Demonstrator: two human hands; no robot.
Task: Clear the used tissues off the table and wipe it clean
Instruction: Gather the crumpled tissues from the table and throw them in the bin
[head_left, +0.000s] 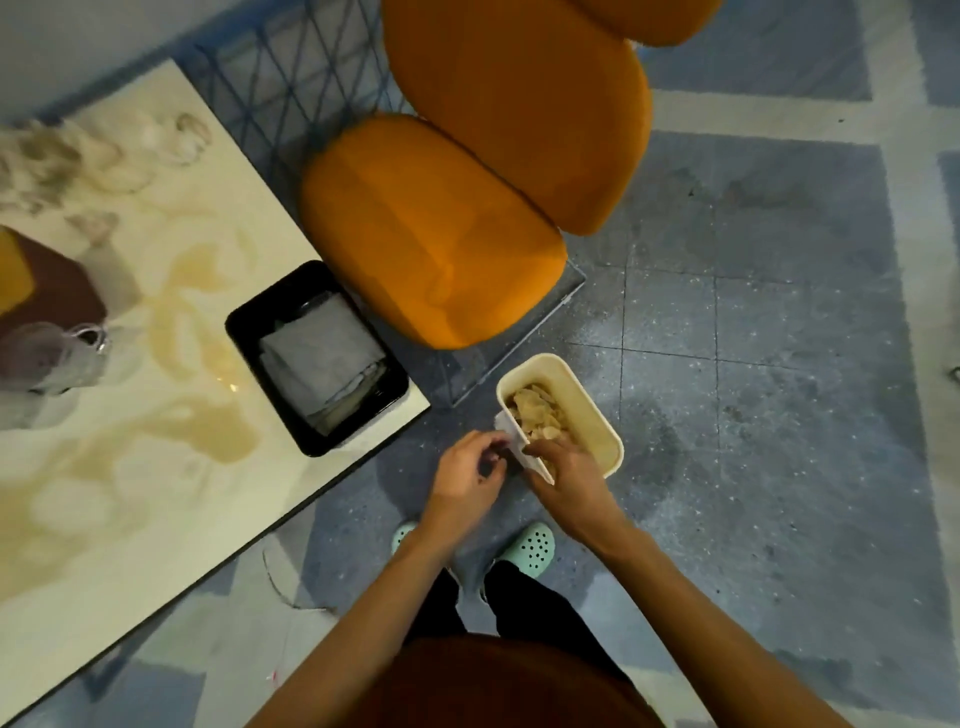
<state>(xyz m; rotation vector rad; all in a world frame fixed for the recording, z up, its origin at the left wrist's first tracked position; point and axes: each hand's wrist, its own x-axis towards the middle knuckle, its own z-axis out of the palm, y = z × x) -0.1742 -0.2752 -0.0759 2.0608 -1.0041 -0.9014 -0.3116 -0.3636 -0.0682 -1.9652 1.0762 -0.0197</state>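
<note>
While both hands work at the near rim of the cream rectangular plastic bin (592, 410) on the floor, the step in hand seems to be dropping a used tissue into it. The left hand (467, 473) has its fingers curled and pinches a white tissue sheet (511, 439) that lies across the rim. The right hand (563, 467) reaches over the rim with its fingers bent down into the bin. Whether it holds anything cannot be told. Crumpled beige tissues (535, 415) already fill the near half of the bin.

To do it well, the sheet should probably be pushed fully inside, so that no part hangs over the rim and falls out.

From the bin, the pale marble-patterned table (156, 519) is at 9 o'clock, and its sharp corner comes near the left hand. On it are brownish wet stains (208, 410), a black rectangular tray (244, 332) with a folded grey cloth (322, 353), and more crumpled tissues (47, 161) at the far end. The orange padded chair (431, 234) stands close at 11 o'clock. Open blue-grey tiled floor (753, 364) lies from 1 to 4 o'clock, the freest side for moving.
</note>
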